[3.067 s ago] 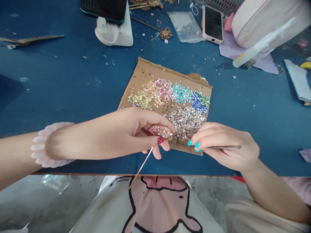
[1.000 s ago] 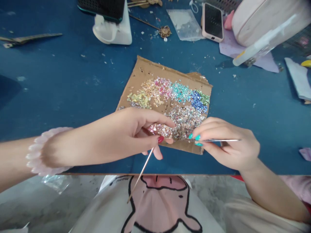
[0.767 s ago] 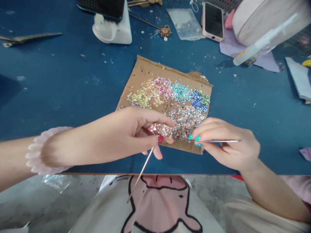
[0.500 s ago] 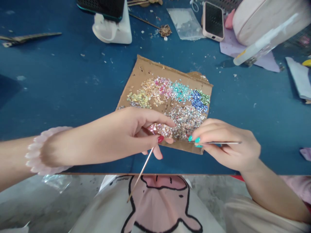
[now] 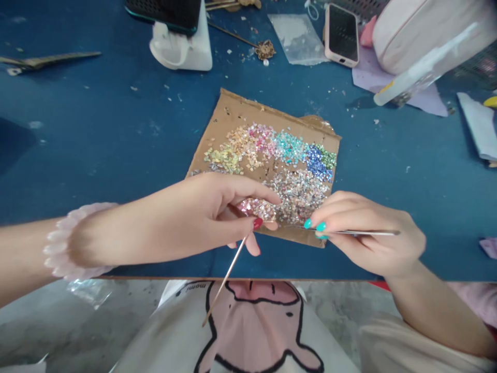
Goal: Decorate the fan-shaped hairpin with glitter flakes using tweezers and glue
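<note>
Between thumb and fingers, my left hand [image 5: 217, 215] pinches a thin gold-coloured hairpin [image 5: 225, 282], whose shaft slants down over the table edge. Its upper end is hidden among the fingers. My right hand [image 5: 365, 233] is closed on slim metal tweezers [image 5: 373, 232], held nearly level with the tips pointing left toward the left fingertips. Below both hands lies a piece of cardboard [image 5: 217, 122] with small shiny chips sorted by colour. A mixed silvery pile [image 5: 298, 194] is nearest the tweezers' tips, and pink chips [image 5: 258, 208] show beside the left fingers.
Along the back stand a white container [image 5: 198, 52] with a dark device [image 5: 166, 13] on it, a flower-headed hairpin [image 5: 265, 49], a clear plastic bag [image 5: 297, 39] and a phone [image 5: 341, 33]. A pale pouch [image 5: 423, 31] is at right, a metal clip [image 5: 46, 60] at left.
My right hand has drawn slightly right and down with the tweezers, away from the left fingertips. The left hand and its hairpin stay almost where they were.
</note>
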The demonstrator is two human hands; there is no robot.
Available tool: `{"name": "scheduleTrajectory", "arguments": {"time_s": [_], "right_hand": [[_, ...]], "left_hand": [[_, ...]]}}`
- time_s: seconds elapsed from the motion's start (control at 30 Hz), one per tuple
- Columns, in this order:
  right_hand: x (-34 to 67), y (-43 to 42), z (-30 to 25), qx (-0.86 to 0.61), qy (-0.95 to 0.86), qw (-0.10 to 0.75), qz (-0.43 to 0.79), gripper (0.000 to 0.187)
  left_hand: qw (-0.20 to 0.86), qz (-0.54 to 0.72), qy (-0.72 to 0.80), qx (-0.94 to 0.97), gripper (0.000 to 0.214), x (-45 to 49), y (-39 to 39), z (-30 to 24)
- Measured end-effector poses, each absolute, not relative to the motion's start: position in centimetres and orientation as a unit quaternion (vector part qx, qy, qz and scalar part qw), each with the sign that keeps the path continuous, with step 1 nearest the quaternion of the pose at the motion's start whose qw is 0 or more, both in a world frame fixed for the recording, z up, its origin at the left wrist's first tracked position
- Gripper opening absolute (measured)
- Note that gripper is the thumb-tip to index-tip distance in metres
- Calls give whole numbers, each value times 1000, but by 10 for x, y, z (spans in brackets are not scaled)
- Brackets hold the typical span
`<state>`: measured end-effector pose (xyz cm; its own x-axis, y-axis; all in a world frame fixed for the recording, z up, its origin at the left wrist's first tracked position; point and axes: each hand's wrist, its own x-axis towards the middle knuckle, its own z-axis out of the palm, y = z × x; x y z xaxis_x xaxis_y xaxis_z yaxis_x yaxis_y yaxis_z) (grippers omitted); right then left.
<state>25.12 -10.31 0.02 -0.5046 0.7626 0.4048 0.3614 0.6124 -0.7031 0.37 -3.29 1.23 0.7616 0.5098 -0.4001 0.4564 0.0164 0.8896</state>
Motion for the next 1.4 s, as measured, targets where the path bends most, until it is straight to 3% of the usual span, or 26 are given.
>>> {"name": "scheduleTrajectory", "arguments": {"time_s": [0.17,0.43,0.93,1.2,1.4], "right_hand": [[250,-104,3,-329,-811,422,239,29],[243,-106,8,-340,-809,436,199,33],[238,-106,6,-346,-821,406,203,32],[237,-106,5,-347,-824,405,193,32],[238,-106,6,-343,-825,405,196,34]], "left_hand": [[623,-8,327,710,35,6,-33,14],[633,1,322,704,37,10,-37,17],[610,-29,323,722,42,12,-38,20],[618,-9,312,722,28,15,-37,20],[630,-6,312,711,30,14,-38,22]]}}
